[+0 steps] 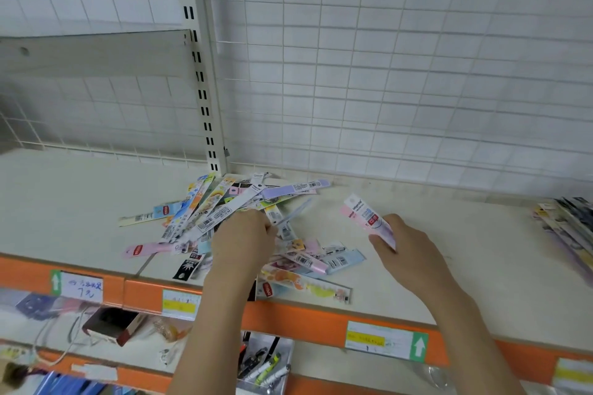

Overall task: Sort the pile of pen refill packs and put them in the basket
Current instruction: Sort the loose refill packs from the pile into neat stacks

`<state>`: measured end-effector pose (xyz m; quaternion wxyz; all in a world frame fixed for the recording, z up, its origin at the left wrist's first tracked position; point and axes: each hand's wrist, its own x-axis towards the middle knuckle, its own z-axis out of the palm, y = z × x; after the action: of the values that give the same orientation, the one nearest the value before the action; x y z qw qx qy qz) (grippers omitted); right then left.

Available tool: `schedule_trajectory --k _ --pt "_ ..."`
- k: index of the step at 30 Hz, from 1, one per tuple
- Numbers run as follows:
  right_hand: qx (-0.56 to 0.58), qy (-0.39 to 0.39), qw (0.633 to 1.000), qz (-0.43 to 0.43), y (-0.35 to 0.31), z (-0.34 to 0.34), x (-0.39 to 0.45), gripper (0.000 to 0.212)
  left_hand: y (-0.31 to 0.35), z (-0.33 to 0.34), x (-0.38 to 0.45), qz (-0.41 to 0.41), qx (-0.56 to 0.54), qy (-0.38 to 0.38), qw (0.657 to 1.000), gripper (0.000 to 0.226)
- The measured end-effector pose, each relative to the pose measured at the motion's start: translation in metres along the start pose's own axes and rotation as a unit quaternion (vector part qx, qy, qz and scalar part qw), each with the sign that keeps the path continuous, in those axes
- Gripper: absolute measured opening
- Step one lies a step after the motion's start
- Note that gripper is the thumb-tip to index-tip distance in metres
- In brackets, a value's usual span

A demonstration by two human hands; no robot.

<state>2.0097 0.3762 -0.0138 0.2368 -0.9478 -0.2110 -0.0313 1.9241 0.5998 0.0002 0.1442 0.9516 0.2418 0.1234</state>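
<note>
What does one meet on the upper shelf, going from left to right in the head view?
Pile of refill packs → left hand, reaching into the pile → pink refill pack held by the right hand → second stack of packs at the right edge.

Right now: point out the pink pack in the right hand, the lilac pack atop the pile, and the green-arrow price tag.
pink pack (365, 215), head view, printed upper half above the fingers
lilac pack (288, 189), head view, plain lilac middle
green-arrow price tag (418, 346), head view, white arrow

Person: left hand (239, 242) and right hand (409, 253), both forearms bare; no sleeves, gloves, rings or watch visible.
</note>
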Motion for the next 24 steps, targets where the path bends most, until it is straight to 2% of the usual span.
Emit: schedule_trajectory --k 5,10,19,22,24 --pt "0.016 0.004 1.000 -0.010 -0.007 0.001 0.001 0.019 -0.009 -0.017 -0.009 0.003 -0.060 0.038 0.997 0.028" --pt "0.043 0.009 0.999 -0.021 -0.017 0.004 0.001 0.016 -0.017 -0.026 -0.018 0.016 -0.093 0.132 0.987 0.024" --pt "0.055 -0.003 0.998 -0.027 -0.027 0.011 0.000 0.017 -0.032 -0.023 -0.020 -0.016 -0.205 0.133 0.970 0.020" --pt "0.059 -0.006 0.998 -0.025 -0.028 0.013 0.000 0.018 -0.032 -0.023 -0.019 -0.033 -0.264 0.146 0.953 0.015" --pt "0.059 -0.010 0.998 -0.022 -0.028 0.014 0.000 0.018 -0.032 -0.025 -0.019 -0.048 -0.308 0.159 0.937 0.021"
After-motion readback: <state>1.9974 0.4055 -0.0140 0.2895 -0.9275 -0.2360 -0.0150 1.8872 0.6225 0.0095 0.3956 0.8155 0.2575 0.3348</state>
